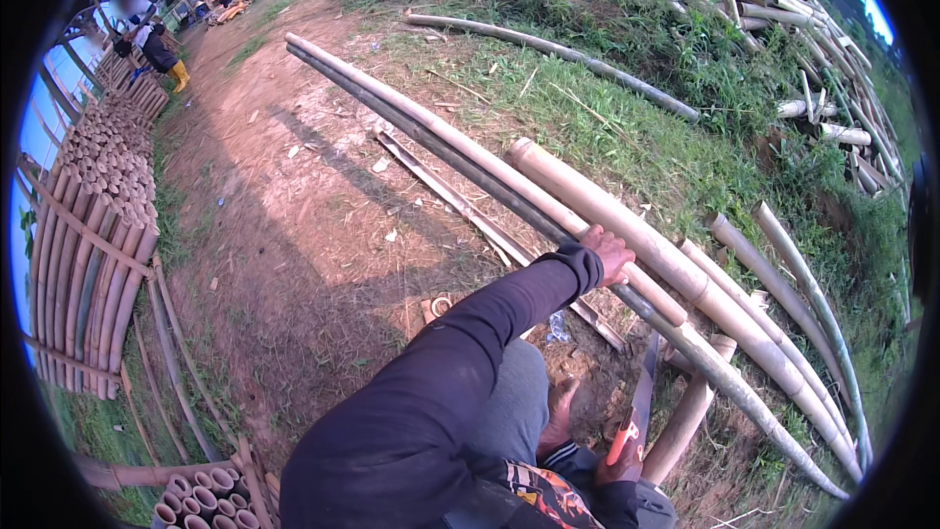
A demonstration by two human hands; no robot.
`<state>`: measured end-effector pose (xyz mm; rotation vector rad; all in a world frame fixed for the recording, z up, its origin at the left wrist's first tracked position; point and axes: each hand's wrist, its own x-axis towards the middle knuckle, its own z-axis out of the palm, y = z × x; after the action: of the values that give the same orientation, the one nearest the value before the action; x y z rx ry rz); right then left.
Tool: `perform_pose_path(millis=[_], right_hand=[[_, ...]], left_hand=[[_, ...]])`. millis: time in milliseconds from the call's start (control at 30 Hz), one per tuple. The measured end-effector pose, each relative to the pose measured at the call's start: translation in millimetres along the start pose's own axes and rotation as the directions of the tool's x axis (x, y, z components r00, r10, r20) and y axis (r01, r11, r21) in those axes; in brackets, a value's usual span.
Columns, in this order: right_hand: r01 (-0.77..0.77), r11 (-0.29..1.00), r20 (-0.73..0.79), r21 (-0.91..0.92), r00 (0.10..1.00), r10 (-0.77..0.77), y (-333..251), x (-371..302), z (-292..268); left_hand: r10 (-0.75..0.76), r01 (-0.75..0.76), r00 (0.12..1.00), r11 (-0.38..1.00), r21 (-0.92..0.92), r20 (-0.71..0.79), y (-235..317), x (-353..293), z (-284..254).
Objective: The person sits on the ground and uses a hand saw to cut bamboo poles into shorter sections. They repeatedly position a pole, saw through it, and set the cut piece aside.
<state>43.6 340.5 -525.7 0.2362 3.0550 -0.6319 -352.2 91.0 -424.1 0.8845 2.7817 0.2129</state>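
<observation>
My left hand (609, 253) is closed over a pale bamboo pole (441, 127), which ends a little beyond it. Right alongside, touching, lies a longer, darker bamboo pole (720, 369) that runs on to the lower right. My right hand (619, 468) holds a hand saw (643, 392) by its orange handle, the blade pointing up towards the dark pole. Whether the teeth touch the bamboo I cannot tell. A short thick bamboo piece (676, 431) slants beneath the poles beside the saw. My bare foot (560, 416) rests on the ground near the blade.
A thick bamboo pole (627, 220) lies beyond my left hand, with thinner ones farther right. A split bamboo length (455, 201) lies on the dirt. Stacked cut bamboo (88, 264) stands at left, a bamboo heap (764, 10) at far right. A person in yellow boots (157, 44) stands far left.
</observation>
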Motion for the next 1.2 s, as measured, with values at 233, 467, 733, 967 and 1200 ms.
perform_pose_path(millis=[233,467,733,967,1200], right_hand=[[0.107,0.982,-0.098,0.157,0.991,-0.092,-32,-7,-87],[0.114,0.915,-0.188,0.386,0.981,-0.043,-54,-71,-176],[0.118,0.565,-0.400,0.817,0.821,0.408,-103,9,-112],[0.077,0.453,-0.335,0.888,0.784,0.523,-114,69,-66],[0.109,0.500,-0.385,0.859,0.781,0.492,-113,77,-60]], left_hand=[[0.052,-0.050,0.998,0.998,0.038,-0.035,-2,1,0],[0.076,-0.077,0.997,0.996,0.050,0.014,-1,7,-4],[0.086,-0.087,0.996,0.992,0.095,0.017,0,9,-3],[0.126,-0.123,0.992,0.984,0.126,-0.017,-4,10,4],[0.150,-0.139,0.987,0.978,0.152,-0.059,-6,10,7]])
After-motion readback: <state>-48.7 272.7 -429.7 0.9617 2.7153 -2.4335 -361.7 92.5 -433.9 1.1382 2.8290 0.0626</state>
